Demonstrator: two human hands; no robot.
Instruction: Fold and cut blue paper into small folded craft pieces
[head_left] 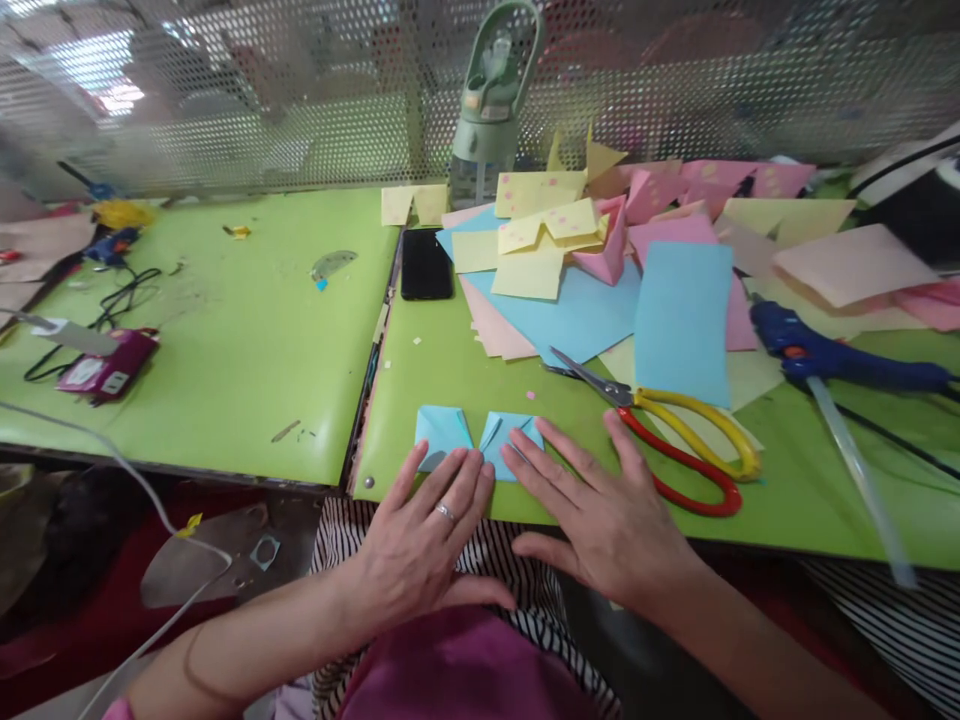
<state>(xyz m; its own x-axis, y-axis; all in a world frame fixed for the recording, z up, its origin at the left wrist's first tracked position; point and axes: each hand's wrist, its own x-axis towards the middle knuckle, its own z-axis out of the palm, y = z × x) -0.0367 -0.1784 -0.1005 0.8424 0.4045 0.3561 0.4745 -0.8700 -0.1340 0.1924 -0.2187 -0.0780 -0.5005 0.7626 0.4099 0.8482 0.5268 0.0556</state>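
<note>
A small folded light-blue paper piece (450, 430) lies at the near edge of the green table (465, 370). My left hand (420, 535), a ring on one finger, lies flat with fingers spread, its fingertips on the paper's near edge. My right hand (600, 510) is also flat and open, its fingertips pressing the paper's right part. Neither hand holds anything.
Scissors (675, 440) with red and yellow handles lie right of my right hand. A pile of coloured paper sheets (600, 260), a black phone (426, 264), a green bottle (491, 110), a blue glue gun (832, 355). A second green table (210, 330) with cables at left. Mesh screen behind.
</note>
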